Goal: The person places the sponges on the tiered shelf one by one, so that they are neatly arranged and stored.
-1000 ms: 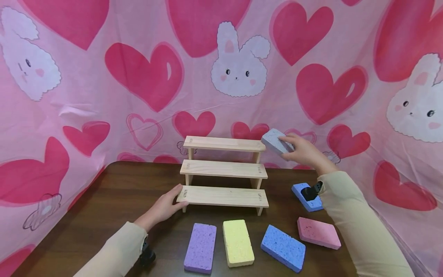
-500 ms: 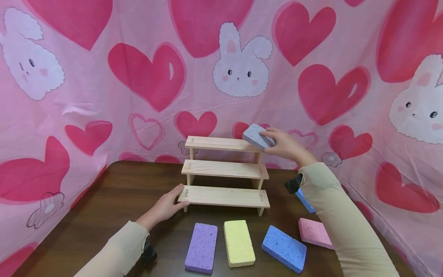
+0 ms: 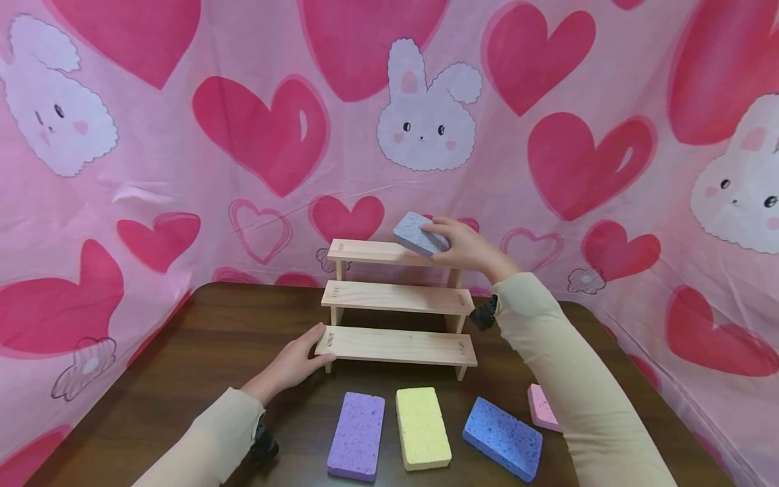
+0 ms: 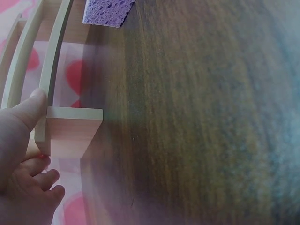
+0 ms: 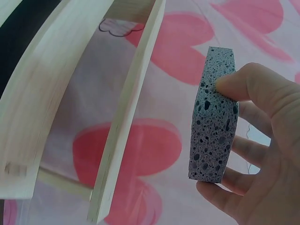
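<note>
My right hand holds a pale grey-blue sponge above the top tier of a three-tier wooden display stand. In the right wrist view, thumb and fingers pinch the porous sponge from its two sides, apart from the stand's top board. My left hand grips the left end of the lowest tier. The left wrist view has its thumb on the front edge of that board, with fingers curled below and behind.
In front of the stand lie a purple sponge, a yellow sponge and a blue sponge. The right sleeve partly covers a pink sponge. Behind the brown table hangs a pink cloth with hearts and rabbits.
My right hand has carried the grey-blue sponge leftward, from beside the top tier to over it. The right arm now hides the second blue sponge. My left hand stays on the stand.
</note>
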Tool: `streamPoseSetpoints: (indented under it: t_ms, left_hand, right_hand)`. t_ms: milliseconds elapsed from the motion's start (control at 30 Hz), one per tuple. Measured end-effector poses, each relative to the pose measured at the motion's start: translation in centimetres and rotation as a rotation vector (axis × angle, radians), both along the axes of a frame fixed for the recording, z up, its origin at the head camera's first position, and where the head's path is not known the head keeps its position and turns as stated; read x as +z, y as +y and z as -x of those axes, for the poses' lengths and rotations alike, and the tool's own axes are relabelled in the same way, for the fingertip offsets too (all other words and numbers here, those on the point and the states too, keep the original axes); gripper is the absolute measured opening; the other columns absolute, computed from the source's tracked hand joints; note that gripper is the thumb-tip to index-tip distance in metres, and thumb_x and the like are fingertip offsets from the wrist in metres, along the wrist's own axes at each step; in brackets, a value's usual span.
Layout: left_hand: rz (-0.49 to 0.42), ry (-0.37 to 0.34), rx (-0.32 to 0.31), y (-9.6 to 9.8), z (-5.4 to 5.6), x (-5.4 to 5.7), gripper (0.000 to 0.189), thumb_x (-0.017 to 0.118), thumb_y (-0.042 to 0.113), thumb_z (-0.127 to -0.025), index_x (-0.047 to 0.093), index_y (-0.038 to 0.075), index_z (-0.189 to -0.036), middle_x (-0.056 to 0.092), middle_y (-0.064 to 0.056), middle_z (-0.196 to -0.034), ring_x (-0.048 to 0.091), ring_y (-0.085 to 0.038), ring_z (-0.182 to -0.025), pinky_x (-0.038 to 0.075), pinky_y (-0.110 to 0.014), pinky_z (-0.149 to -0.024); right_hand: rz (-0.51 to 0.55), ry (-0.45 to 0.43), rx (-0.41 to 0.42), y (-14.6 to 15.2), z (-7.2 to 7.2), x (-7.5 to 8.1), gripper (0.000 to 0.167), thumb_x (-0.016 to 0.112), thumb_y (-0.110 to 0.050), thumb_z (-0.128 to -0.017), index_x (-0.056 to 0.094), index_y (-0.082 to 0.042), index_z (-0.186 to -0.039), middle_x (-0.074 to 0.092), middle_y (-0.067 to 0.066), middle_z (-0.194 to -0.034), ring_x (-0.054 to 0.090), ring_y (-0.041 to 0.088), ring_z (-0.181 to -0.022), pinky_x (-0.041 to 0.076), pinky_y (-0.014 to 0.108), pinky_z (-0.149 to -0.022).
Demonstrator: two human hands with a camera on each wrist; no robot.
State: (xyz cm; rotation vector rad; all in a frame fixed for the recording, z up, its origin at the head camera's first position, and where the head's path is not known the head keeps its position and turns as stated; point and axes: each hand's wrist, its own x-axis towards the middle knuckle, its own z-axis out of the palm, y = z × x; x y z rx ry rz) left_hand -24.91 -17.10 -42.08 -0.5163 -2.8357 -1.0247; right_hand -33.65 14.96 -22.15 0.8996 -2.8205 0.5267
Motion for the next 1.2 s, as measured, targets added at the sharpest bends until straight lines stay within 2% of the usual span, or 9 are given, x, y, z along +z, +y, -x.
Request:
streamPoseSetpoints:
  t_ms: [267, 600, 933, 1200]
  left_hand:
    - [-0.004, -0.004, -0.001, 0.0, 0.0, 0.1, 0.072, 0.067, 0.026, -0.085, 0.033, -0.009, -0.137, 0.031, -0.025, -0.141, 0.031, -0.037, -0.129, 0.028, -0.049, -0.102]
    - [0.001, 0.017, -0.011, 0.0, 0.2, -0.2, 0.072, 0.067, 0.027, -0.085, 0.033, -0.009, -0.137, 0.033, -0.025, -0.141, 0.032, -0.036, -0.129, 0.028, -0.048, -0.103]
    - [0.006, 0.008, 0.001, 0.1, 0.0, 0.0, 0.071, 0.066, 0.028, -0.086, 0.034, -0.009, -0.137, 0.033, -0.025, -0.141, 0.031, -0.036, -0.129, 0.027, -0.048, -0.103]
    - [0.002, -0.006, 0.003, 0.2, -0.1, 0.1, 0.071, 0.067, 0.026, -0.085, 0.033, -0.009, -0.138, 0.032, -0.024, -0.142, 0.031, -0.036, -0.129, 0.027, -0.047, -0.103]
  right_hand:
    - [-0.007, -0.002, 0.016, -2.2, 0.8, -0.1, 0.064, 0.065, -0.013, -0.076, 0.046, -0.012, -0.137, 0.031, 0.015, -0.145, 0.030, 0.032, -0.129, 0.032, 0.046, -0.100]
    - [0.020, -0.038, 0.079, -4.6, 1.5, -0.9, 0.062, 0.066, -0.015, -0.079, 0.046, -0.014, -0.137, 0.031, 0.013, -0.144, 0.035, 0.031, -0.123, 0.039, 0.040, -0.096]
    - [0.037, -0.082, 0.082, -6.4, 2.2, -2.8, 0.062, 0.067, -0.013, -0.079, 0.046, -0.019, -0.138, 0.032, 0.007, -0.143, 0.037, 0.022, -0.118, 0.042, 0.032, -0.092]
    - [0.045, -0.100, 0.093, -7.1, 2.8, -3.8, 0.060, 0.064, -0.009, -0.080, 0.046, -0.016, -0.137, 0.031, 0.010, -0.144, 0.035, 0.023, -0.122, 0.042, 0.031, -0.090]
